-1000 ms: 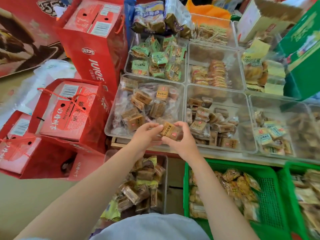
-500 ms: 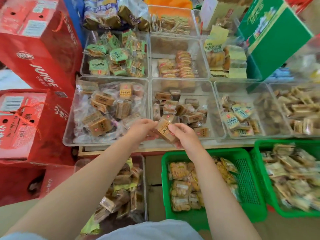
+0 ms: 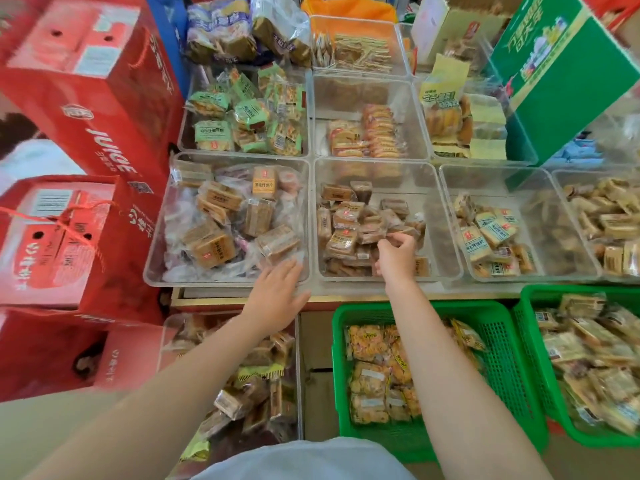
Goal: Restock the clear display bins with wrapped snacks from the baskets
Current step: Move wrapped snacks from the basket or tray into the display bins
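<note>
Right hand [image 3: 396,252] is pinching a brown wrapped snack [image 3: 401,232] over the centre bin [image 3: 446,271]; left hand [image 3: 277,292], fingers straight, is idling; a loose pinch risks misplacing it.

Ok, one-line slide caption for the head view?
Right hand pinches a wrapped snack inside a clear display bin; left hand, open, hovers at the neighbouring bin's front edge.

"JUICE" — red carton [image 3: 104,109]
</note>
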A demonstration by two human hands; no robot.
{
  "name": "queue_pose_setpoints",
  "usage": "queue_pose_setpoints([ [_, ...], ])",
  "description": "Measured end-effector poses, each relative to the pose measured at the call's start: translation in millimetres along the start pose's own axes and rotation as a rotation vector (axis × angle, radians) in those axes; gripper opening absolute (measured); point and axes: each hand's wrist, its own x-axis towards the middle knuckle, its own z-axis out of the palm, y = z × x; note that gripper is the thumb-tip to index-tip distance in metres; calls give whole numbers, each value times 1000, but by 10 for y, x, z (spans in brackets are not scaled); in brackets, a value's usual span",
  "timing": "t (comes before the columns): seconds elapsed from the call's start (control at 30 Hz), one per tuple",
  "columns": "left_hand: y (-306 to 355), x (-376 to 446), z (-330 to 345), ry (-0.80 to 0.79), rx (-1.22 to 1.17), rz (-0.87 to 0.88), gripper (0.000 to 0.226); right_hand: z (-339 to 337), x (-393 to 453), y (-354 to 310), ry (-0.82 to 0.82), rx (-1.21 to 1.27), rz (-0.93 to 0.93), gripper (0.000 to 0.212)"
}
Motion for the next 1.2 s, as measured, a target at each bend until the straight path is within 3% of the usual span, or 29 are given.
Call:
queue_pose_setpoints([
  [0.1, -167, -133, -117, 177, -203, -49, 57, 184, -292, 54, 72, -107, -194, 28],
  [0.17, -406, -184, -197, 375, -154, -89, 52, 433, -520, 121, -3, -299, -420, 31],
  [0.23, -693, -195, -288, 471, -70, -186, 53, 756, -646, 232, -78, -559, -675, 39],
  [0.33, -991, -189, -485, 386, -46, -346, 63, 1169, -721, 393, -188, -885, -838, 52],
  [0.47, -1170, -136, -626, 278, -6, -363, 47, 1276, -727, 560, -193, -1148, -847, 54],
  [0.63, -1217, -159, -608, 245, -323, -449, 33, 1259, -716, 516, -198, -1173, -843, 62],
  [0.73, -1154, -265, -659, 341, -554, -501, 37, 1269, -714, 503, -221, -1122, -804, 57],
  [0.83, -1053, -316, -768, 405, -750, -486, 32, 1216, -724, 471, -276, -962, -783, 70],
  [0.97, -849, -249, -827, 223, -778, -357, 18, 1025, -896, 402, -346, -722, -870, 95],
  [1.1, -495, -87, -744, 68, -866, -237, 17, 785, -987, 358, -390, -808, -974, 71],
  [1.2, -168, 30, -609, 108, -855, -222, 33, 518, -811, 373, -254, -720, -888, 56],
])
